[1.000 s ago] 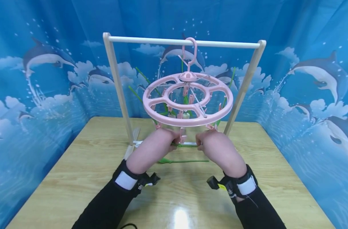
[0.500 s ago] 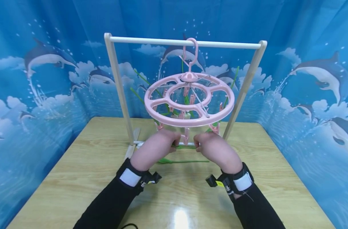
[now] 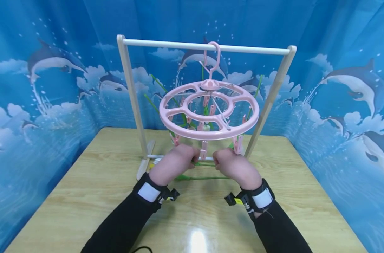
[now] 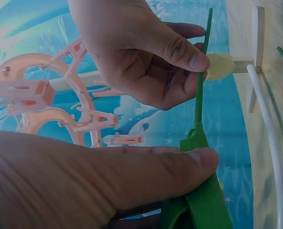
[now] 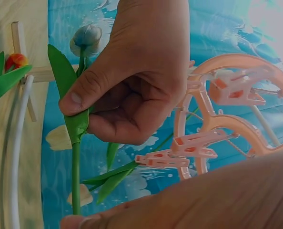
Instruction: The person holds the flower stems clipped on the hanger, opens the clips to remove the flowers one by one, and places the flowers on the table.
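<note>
Both hands hold an artificial tulip below the pink clip hanger (image 3: 198,134). My left hand (image 3: 183,154) pinches its green leaf base between thumb and fingers, just under the pale bluish-white tulip head (image 5: 85,39). My right hand (image 3: 228,160) pinches the bare stem (image 5: 75,176) lower down, near its end, as the left wrist view shows. In the head view the tulip lies roughly level, its head hidden by the left hand. A pink clip (image 3: 203,151) hangs between the hands, apparently holding nothing. Another clip (image 3: 237,144) hangs close above the right hand.
The hanger hooks over the white top bar (image 3: 166,44) of a wooden stand. Other tulips hang from its clips, heads down, such as a cream tulip (image 5: 59,137). A red-yellow tulip (image 5: 16,61) lies on the wooden table (image 3: 84,196) in front of the stand.
Both hands have drawn slightly closer together, still holding the tulip. The hanger has shifted a little to the right in view, and its right front clip now hangs lower.
</note>
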A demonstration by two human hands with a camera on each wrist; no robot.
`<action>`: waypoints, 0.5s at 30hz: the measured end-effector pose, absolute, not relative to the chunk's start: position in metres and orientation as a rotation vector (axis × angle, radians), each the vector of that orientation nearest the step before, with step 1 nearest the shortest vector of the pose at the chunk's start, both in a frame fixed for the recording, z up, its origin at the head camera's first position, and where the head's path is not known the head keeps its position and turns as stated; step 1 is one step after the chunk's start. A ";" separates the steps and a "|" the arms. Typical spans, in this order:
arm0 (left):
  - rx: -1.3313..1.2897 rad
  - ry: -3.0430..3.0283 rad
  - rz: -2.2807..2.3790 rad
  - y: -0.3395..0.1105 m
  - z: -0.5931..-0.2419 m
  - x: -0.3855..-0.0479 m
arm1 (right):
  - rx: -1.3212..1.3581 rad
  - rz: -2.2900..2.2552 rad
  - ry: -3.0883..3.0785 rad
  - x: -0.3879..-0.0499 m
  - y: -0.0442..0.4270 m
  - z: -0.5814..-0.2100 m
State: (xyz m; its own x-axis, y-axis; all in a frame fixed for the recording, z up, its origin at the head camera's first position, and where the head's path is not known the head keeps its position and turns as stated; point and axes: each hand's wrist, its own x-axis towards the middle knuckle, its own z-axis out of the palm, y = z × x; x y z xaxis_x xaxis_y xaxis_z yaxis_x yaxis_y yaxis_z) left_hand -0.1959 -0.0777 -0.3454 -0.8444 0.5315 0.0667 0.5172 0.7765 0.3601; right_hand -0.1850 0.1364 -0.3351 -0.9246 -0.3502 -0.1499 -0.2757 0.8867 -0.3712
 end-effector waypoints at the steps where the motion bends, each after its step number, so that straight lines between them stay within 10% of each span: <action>1: 0.843 2.913 0.574 -0.077 -0.346 -0.197 | -0.472 -0.507 2.842 -0.186 0.136 -0.336; 15: 0.829 2.883 0.456 -0.078 -0.358 -0.213 | -0.532 -0.411 2.855 -0.196 0.130 -0.351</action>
State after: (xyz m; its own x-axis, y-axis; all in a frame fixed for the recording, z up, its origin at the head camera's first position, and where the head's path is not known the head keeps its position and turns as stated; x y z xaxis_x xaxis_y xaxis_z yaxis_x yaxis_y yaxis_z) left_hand -0.2125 -0.0780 -0.3577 -0.8454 0.5338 -0.0201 0.5014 0.8060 0.3144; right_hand -0.1962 0.1295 -0.3505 -0.9132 -0.3782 -0.1516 -0.3200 0.8961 -0.3075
